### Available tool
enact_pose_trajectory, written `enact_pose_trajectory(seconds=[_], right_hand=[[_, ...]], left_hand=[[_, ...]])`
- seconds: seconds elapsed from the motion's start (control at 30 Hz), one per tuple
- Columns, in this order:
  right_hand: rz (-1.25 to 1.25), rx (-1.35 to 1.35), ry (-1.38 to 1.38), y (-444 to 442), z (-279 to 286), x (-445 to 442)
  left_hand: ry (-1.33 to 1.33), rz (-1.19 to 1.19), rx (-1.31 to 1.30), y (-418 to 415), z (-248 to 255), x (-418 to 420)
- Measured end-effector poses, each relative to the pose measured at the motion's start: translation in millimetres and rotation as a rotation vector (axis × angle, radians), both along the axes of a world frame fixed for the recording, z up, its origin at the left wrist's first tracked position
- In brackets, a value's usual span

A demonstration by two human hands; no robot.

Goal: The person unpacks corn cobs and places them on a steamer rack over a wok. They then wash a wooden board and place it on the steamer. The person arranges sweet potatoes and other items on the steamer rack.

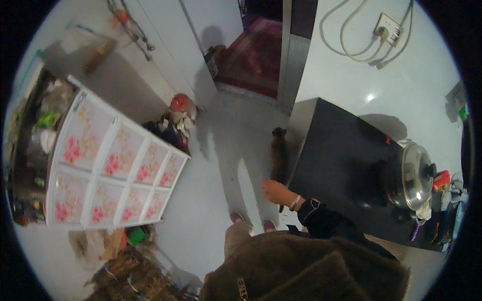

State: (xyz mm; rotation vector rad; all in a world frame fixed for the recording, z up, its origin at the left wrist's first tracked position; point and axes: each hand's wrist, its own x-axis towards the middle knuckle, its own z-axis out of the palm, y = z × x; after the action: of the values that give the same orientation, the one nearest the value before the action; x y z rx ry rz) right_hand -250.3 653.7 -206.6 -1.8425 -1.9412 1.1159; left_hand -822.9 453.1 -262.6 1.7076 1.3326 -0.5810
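My right hand (278,192), with a bracelet at its wrist and a dark sleeve behind it, hangs beside the near left edge of a black countertop (339,150). Its fingers look curled; whether anything is in them cannot be told. Just beyond the hand, a brown cat (279,154) is on the floor along the counter's side. My left hand is out of view. On the counter's right part stands a pot with a shiny metal lid (417,177) and black knob, a red item (441,180) next to it.
At left stands a white cabinet (128,177) with pink-flower panels and cluttered items on top. Bags (182,116) lie by the wall behind it. A doorway ahead shows a red carpet (250,60). A socket (388,30) with cables is on the right wall. Dry brush (135,278) lies lower left.
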Motion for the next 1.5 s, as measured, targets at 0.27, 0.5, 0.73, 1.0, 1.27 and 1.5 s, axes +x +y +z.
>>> enact_pose_trajectory(seconds=[0.27,0.5,0.73,1.0,1.27,1.5], right_hand=[[-0.039,-0.159,-0.097,-65.8,-118.3,8.5],[-0.246,-0.708,-0.026,-102.0,-93.5,-2.8],[-0.607,-0.617,0.056,-53.2,-135.5,12.3],[-0.466,0.191,-0.349,177.4,-117.3,120.7],[-0.626,0.025,-0.443,235.2,-122.1,239.3],[-0.581,-0.047,-0.436,153.0,-149.1,233.7]], left_hand=[[-0.036,-0.078,0.043,150.6,4.5,-30.4],[-0.325,0.089,0.059,401.2,-41.7,-20.3],[-0.302,0.474,-0.170,553.5,-65.1,93.1],[-0.367,-0.642,0.135,540.5,-124.3,86.9],[-0.451,-0.481,-0.122,635.2,-140.0,170.3],[-0.600,-0.650,0.164,709.2,-20.0,362.7]])
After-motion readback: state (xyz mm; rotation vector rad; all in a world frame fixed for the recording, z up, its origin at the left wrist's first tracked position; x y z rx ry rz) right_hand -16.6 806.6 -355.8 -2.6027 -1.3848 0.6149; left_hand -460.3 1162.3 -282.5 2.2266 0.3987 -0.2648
